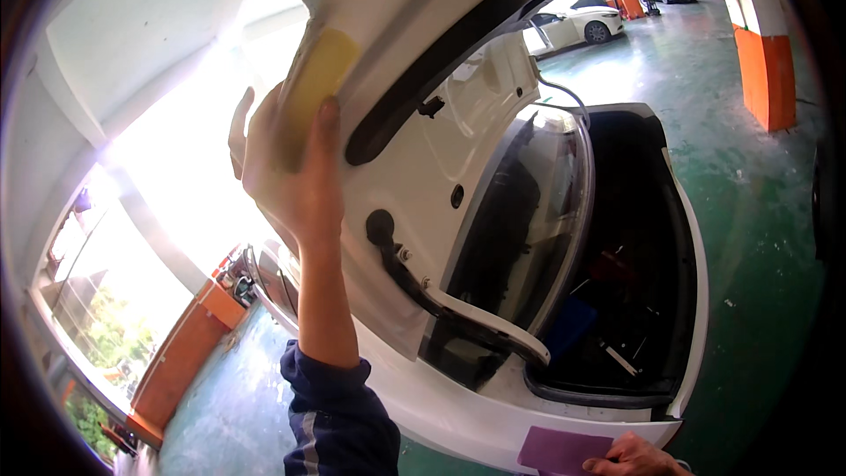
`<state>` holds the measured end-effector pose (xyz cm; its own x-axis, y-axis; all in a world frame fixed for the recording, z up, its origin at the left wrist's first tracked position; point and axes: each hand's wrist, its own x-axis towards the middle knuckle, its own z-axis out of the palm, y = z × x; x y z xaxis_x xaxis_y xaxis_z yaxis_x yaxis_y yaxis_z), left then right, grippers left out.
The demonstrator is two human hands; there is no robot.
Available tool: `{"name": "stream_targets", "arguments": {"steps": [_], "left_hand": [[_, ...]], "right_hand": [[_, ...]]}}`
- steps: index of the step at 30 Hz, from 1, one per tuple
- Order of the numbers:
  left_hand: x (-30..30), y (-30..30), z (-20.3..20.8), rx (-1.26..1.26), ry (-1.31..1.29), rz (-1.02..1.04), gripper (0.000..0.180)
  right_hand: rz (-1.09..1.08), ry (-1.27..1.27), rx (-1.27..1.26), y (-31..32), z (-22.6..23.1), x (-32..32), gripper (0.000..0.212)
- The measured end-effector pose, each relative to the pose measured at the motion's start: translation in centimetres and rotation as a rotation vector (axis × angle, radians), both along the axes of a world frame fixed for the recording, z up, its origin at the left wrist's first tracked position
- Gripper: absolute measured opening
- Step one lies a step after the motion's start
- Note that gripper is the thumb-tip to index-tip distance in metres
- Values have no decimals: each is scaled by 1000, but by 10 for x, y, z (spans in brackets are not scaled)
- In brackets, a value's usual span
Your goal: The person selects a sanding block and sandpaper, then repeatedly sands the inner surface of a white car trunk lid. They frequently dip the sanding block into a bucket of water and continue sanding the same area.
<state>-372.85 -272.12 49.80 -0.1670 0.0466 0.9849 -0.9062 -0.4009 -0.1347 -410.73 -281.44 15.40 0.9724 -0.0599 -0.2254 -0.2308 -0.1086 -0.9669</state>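
Observation:
My left hand (291, 172) is raised and presses a yellow sponge (322, 79) against the inner face of a white car's open trunk lid (441, 159). The thumb lies on the sponge's lower edge and the fingers wrap behind the lid's rim. At the bottom edge, my right hand (630, 460) rests on a purple cloth (560, 449) lying flat on the white rear sill of the car (458, 427). The dark trunk (634, 282) stands open to the right, with a few items inside it.
Black rubber seals and a hinge arm (441, 300) run along the lid. The floor (749, 194) is green. An orange-and-white pillar (767, 62) stands at right, and parked white cars (582, 22) are behind. Bright windows and an orange wall base (176, 353) are at left.

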Motion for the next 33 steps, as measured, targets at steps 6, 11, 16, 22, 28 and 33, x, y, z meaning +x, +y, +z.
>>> {"name": "stream_targets", "arguments": {"steps": [6, 11, 16, 22, 28, 33], "left_hand": [[-12, -2, 4, 36, 0, 30, 41], [1, 10, 1, 32, -21, 87, 41], [-14, -2, 7, 65, 32, 17, 43], [7, 12, 3, 29, -71, 196, 45], [-12, 0, 0, 40, 68, 4, 45], [-12, 1, 2, 32, 6, 81, 46]], "right_hand": [[26, -49, 110, 1, 18, 3, 50], [33, -19, 55, 2, 17, -1, 50], [64, -145, -73, 4, 6, 0, 49], [112, -134, -96, 5, 7, -4, 46], [77, -280, -127, 14, -10, -3, 47], [152, 105, 73, 14, 33, 15, 50]]}}
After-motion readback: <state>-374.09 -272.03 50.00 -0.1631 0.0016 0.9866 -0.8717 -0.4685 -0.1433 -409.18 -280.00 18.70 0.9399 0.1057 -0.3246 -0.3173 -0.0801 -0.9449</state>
